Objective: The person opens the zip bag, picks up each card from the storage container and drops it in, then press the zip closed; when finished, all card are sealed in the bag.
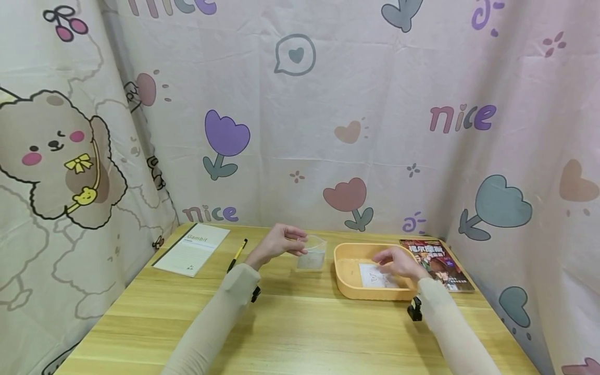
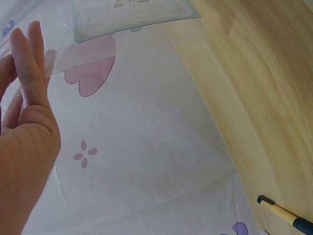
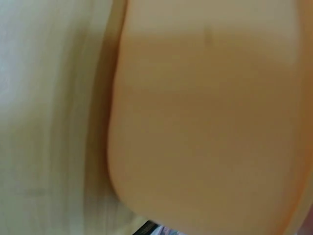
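Observation:
My left hand (image 1: 283, 241) pinches the upper left edge of a clear plastic bag (image 1: 317, 242), above the table. Inside the bag's lower part sits a pale, square printed card (image 1: 310, 260). The left wrist view shows this card (image 2: 132, 17) at the top, to the right of the left hand's fingers (image 2: 29, 68). Over on the right, my right hand (image 1: 398, 263) reaches down into an orange tray (image 1: 344, 286). Its fingers are over a white card with line drawings (image 1: 370, 277); I cannot tell whether they grip it. The right wrist view shows the tray's inside (image 3: 205, 137), without the hand.
A pale notebook (image 1: 193, 250) lies at the table's back left, with a yellow and black pen (image 1: 237, 255) beside it. A colourful magazine (image 1: 440, 265) lies behind and right of the tray. Printed curtains (image 1: 290, 104) hang round the back and sides of the wooden table (image 1: 319, 333).

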Available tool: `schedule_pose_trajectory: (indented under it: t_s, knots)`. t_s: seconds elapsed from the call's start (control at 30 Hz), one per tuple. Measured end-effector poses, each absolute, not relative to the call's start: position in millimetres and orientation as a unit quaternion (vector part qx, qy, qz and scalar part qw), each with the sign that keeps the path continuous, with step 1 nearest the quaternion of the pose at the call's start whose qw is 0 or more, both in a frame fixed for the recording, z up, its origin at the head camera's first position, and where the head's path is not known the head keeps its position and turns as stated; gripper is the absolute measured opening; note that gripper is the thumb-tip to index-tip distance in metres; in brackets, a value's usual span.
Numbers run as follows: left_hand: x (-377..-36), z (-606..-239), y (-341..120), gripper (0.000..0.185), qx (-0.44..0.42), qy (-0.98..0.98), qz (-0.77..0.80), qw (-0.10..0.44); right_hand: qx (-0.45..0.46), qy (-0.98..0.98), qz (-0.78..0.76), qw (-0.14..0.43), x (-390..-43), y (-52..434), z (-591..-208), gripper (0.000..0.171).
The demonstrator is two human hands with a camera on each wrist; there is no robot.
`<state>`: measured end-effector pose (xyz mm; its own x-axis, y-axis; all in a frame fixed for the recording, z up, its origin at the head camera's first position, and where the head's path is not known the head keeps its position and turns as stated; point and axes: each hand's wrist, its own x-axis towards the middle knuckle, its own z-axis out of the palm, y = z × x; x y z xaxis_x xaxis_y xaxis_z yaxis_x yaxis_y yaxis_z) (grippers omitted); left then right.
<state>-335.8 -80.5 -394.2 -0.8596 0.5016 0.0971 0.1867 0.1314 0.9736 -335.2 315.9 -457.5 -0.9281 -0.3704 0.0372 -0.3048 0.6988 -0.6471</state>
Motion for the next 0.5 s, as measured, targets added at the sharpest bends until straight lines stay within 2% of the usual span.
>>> schedule_pose_trajectory:
  t_s: [0.13, 0.37, 0.5]
  knots:
    - [-336.4, -394.6, -80.6, 0.036, 0.232, 0.742, 0.616, 0.128, -0.184, 0.924, -0.331, 0.051, -335.5, 321.2, -462.3, 0.038]
    - [-336.7, -394.3, -80.7, 0.037, 0.231, 0.74, 0.617, 0.134, -0.114, 0.927, -0.349, 0.08, -335.9, 321.4, -472.0, 0.052]
    - [-336.8, -394.2, -80.2, 0.038, 0.231, 0.739, 0.618, 0.134, -0.135, 0.928, -0.337, 0.08, -337.0, 320.9, -475.6, 0.055]
